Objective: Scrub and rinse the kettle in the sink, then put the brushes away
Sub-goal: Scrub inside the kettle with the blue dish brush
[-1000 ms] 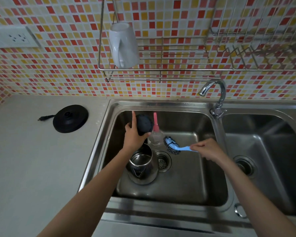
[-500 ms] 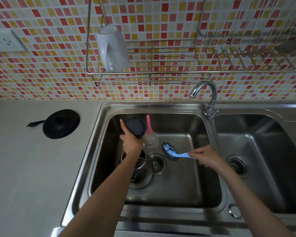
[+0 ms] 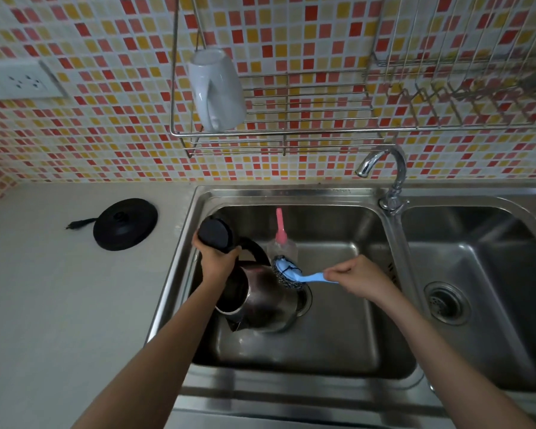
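In the sink (image 3: 338, 342) bare floor lies open toward the right wall. The kettle (image 3: 260, 292) tilts close to the left wall. My left grip (image 3: 215, 261) clasps its black handle; my right grip (image 3: 356, 278) pinches the blue scrubber (image 3: 313, 277), its head touching the kettle's side. The pink brush (image 3: 279, 226) stands near the back wall.

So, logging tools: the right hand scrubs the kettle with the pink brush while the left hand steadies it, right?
No: the head view shows the right hand using the blue-handled scourer on the kettle; the pink brush stands unheld behind. The left hand steadies it.
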